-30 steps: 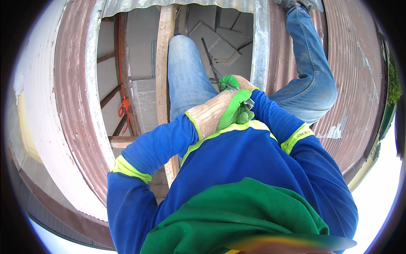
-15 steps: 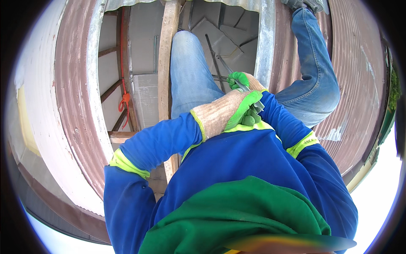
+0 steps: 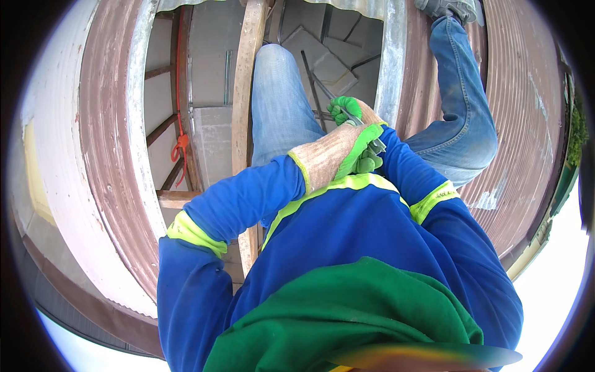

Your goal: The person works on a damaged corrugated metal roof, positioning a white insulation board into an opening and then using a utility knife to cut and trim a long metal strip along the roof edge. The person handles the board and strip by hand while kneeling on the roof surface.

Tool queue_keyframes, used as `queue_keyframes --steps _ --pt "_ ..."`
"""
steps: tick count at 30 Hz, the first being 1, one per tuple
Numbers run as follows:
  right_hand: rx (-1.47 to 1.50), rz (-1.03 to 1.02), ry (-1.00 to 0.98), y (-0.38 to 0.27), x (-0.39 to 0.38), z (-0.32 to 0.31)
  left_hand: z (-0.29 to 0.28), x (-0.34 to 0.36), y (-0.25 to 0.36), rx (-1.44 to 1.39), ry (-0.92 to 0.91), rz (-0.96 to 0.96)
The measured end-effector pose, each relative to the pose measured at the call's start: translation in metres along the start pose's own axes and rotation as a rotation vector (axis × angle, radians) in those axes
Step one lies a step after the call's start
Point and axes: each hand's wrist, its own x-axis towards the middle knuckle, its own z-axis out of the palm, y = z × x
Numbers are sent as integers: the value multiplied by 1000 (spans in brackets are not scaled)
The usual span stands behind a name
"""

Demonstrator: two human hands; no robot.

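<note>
Both my hands wear beige knit gloves with green palms and are close together in front of my waist. My left hand (image 3: 338, 152) is closed around a thin grey metal strip (image 3: 321, 86), and its grey ends poke out beside the green fingers. Just beyond it, my right hand (image 3: 354, 111) has its fingers curled round the same strip. From that fist the strip slants up and to the left, over the roof opening. The left glove hides part of the strip, so I cannot tell whether it is one piece or several.
A wooden beam (image 3: 243, 99) crosses the roof opening beside my leg (image 3: 279, 93). Below are ceiling panels (image 3: 212, 139) and metal bars. An orange-red rope (image 3: 180, 146) hangs at the left. Brown corrugated roofing (image 3: 520, 124) flanks the opening; my other bent leg (image 3: 458, 118) rests there.
Both hands have shifted slightly upward in the view, away from my waist. More of the metal strip shows between and beyond the gloves. My legs stay nearly where they were.
</note>
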Motion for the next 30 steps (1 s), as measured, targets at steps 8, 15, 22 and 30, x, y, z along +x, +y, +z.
queue_keyframes --steps 8,15,22,30 --pt "96 -66 90 9 -21 10 -10 14 -7 -97 32 -73" --pt "137 -91 61 30 2 -30 -70 83 -50 -338 -509 30" --pt "475 73 -9 27 28 -36 -15 50 -17 25 -2 -4" --pt "102 19 93 -17 22 -13 3 40 -13 300 89 78"
